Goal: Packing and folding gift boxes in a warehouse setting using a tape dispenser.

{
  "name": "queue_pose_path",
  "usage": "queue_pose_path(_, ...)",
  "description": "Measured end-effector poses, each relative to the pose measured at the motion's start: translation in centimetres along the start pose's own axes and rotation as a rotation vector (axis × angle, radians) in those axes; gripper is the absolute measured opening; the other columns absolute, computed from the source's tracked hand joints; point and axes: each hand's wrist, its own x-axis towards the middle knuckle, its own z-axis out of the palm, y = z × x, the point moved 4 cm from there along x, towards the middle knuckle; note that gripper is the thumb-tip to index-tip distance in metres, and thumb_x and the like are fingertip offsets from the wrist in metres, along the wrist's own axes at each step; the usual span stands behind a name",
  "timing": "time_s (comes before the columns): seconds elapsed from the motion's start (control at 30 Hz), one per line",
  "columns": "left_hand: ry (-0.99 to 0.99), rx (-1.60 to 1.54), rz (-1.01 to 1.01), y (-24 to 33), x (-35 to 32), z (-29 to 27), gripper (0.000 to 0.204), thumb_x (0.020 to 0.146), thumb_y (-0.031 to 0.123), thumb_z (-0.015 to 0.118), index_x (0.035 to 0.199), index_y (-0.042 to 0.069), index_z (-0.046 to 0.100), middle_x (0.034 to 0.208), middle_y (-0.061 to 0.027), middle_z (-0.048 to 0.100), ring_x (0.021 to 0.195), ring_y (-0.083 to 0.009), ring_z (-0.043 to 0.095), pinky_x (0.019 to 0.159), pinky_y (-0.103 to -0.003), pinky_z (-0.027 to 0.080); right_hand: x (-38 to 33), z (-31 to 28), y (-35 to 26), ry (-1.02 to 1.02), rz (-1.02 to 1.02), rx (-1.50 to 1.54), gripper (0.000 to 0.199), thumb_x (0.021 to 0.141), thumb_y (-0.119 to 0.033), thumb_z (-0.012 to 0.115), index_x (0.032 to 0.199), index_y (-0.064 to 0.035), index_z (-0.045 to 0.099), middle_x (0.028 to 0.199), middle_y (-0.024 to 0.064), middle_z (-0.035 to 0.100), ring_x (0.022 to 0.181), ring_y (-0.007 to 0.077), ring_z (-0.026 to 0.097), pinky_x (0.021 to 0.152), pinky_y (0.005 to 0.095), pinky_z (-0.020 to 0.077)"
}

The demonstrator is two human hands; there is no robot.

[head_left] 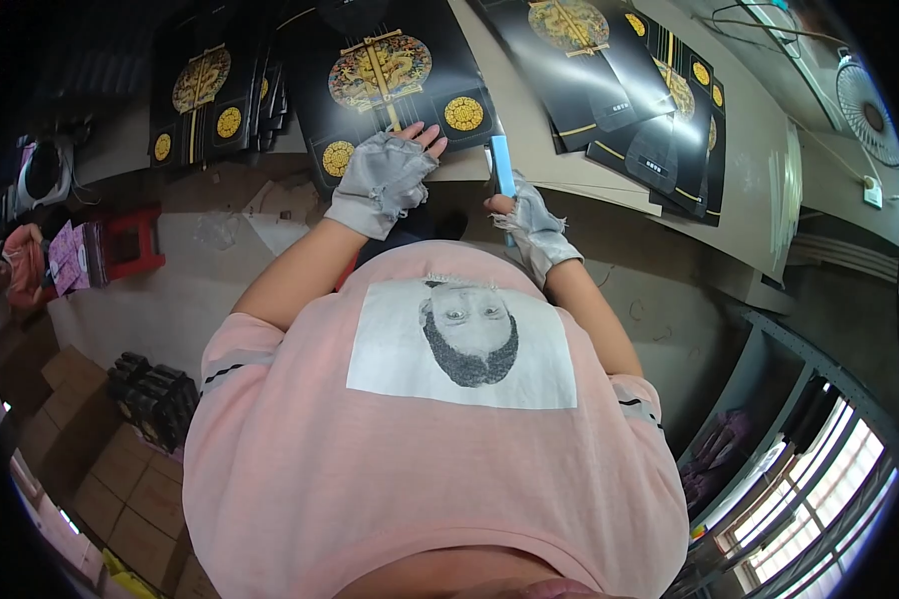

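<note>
Nearest is the wearer's pink shirt (430, 469), soft knit cloth with a white printed panel on the chest.

The left hand (388, 178) wears a grey fabric glove, creased and worn, with bare fingertips. Its grip is spread, fingers extended and laid on the lower part of the middle black sheet (310, 125); the flat placing appears meant to steady it. The right hand (531, 225), in a similar glove frayed at the edges, has its grip closed around a slim light-blue bar (502, 165). The bar stands roughly upright from the fist, apparently for control near the sheet's right edge. Contact between bar and sheet cannot be determined.

The middle sheet lies on the pale, smooth table (579, 175), its near left corner projecting past the edge, likely for easy reach. It is glossy and flat-faced, with a multicoloured round emblem, gold bars and gold medallions. Whether it is one layer or several cannot be told.

To its left is a pile of matching sheets (192, 120); to its right, overlapping sheets (619, 85) lie fanned, presumably kept apart from the middle one.

Farther off: a red stool (135, 243) at left and a round caged fan (867, 108) at right.
</note>
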Motion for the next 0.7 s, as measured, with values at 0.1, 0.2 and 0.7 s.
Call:
queue_pose_path(0.1,-0.006,0.004,0.001,0.1,0.1,-0.2,0.06,0.065,0.017,0.062,0.124,0.015,0.051,0.132,-0.0014,0.048,0.122,-0.0179,0.044,0.097,-0.035,0.039,0.5,-0.1,0.5,-0.024,-0.034,0.012,0.03,0.067,-0.023,0.065,0.082,-0.0003,0.052,0.078,0.0153,0.052,0.075,0.0309,0.054,0.067,0.0375,0.0417)
queue_pose_path(0.2,-0.016,0.003,0.004,0.5,0.1,-0.6,0.059,0.065,0.017,0.062,0.124,0.015,0.051,0.132,-0.0015,0.048,0.122,-0.0179,0.045,0.097,-0.036,0.039,0.5,0.0,-1.3,-0.019,-0.086,-0.113,0.029,0.067,-0.023,0.065,0.082,-0.0006,0.053,0.077,0.0138,0.052,0.073,0.0296,0.053,0.066,0.0369,0.0417)
queue_pose_path(0.7,0.646,-0.524,-0.931,-10.6,-6.0,5.0,0.084,0.078,0.028,0.07,0.133,-0.014,0.023,0.119,-0.0279,0.05,0.108,-0.0341,0.052,0.094,-0.037,0.041,2.5,-2.1,0.5,-0.004,0.118,0.053,0.028,0.068,-0.013,0.067,0.091,-0.0029,0.056,0.073,0.0047,0.052,0.065,0.0174,0.048,0.06,0.0311,0.0406)
